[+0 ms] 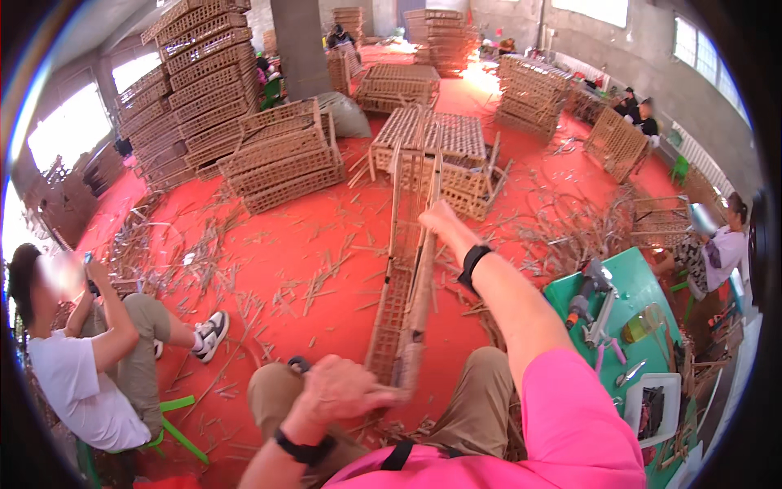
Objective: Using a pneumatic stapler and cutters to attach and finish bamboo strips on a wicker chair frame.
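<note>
Indoors, one long lattice frame (393, 319) extending outward from between two knees (482, 393), right hand (443, 220) gripping its upper side edge, left hand (342, 389) curled at its near end, exact hold unclear, one green table (637, 277) at right.

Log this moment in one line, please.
left hand: at frame's near end | right hand: gripping frame's right side, farther up | green table: right, tools on it | red floor: scattered strips
</note>
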### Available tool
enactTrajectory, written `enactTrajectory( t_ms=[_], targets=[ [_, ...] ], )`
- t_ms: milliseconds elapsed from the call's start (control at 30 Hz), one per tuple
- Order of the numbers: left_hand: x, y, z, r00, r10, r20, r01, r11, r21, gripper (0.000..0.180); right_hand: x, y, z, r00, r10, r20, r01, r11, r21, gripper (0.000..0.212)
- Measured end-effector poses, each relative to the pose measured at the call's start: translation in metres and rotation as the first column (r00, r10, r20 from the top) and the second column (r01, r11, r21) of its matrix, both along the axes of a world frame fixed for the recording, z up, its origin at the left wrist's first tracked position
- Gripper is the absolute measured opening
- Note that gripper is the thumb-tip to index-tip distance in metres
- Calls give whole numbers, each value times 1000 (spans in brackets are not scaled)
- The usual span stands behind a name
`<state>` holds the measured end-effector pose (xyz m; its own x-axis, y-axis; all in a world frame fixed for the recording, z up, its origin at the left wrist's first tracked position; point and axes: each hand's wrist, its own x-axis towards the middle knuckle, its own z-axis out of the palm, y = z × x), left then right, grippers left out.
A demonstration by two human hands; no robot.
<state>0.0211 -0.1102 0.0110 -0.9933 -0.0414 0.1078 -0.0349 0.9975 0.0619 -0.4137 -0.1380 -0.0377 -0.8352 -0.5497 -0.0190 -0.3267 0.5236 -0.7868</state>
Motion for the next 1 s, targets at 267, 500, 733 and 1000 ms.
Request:
enactTrajectory(
  t_ms=[267, 500, 733, 1000],
  targets=[
    [-2, -155, -5, 800, -226, -555, 286, 958, 22, 27, -45, 27, -71, 774, -629, 68, 632, 764, -131, 30],
    [17, -76, 41, 806, 195, -559, -138, 980, 142, 55, -21, 16, -60, 807, -553, 207, 569, 822, -26, 39],
    [-48, -6, -31, 831, 352, -432, -371, 928, 42, 56, 30, 38, -22, 783, -478, 398, 489, 869, 80, 49],
    [-45, -67, -33, 815, 239, -528, -256, 966, 41, 39, 61, 95, -7, 783, -518, 345, 545, 838, 22, 33]
  ],
)
